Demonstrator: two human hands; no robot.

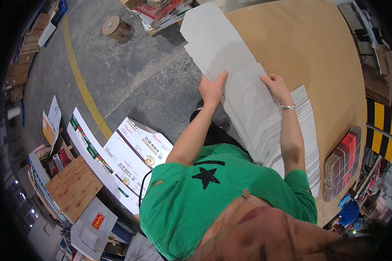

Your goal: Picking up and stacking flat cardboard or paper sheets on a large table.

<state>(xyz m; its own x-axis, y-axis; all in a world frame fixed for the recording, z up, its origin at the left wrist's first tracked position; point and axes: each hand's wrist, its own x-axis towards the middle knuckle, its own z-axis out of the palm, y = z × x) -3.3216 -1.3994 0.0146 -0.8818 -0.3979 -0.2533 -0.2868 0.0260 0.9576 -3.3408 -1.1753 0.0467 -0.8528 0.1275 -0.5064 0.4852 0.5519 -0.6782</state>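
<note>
A long fanned stack of flat pale grey cardboard blanks (248, 93) lies in front of me across the near left edge of the brown table. My left hand (212, 89) is closed on the stack's left edge, thumb lying on top and the other fingers hidden underneath. On the opposite edge, my right hand (275, 87) grips the blanks, with its thumb and fingertips at the border. The blanks overlap like steps between my arms. More fanned pale blanks (307, 126) rest on the table to the right of my right forearm.
The brown-topped table (300, 43) extends to the right. A tied bundle of brown and red cardboard (343, 163) sits at its right edge. Printed white sheets (137, 148) lie at the left. On the concrete floor stand a round brown drum (116, 28) and piled cardboard (161, 15).
</note>
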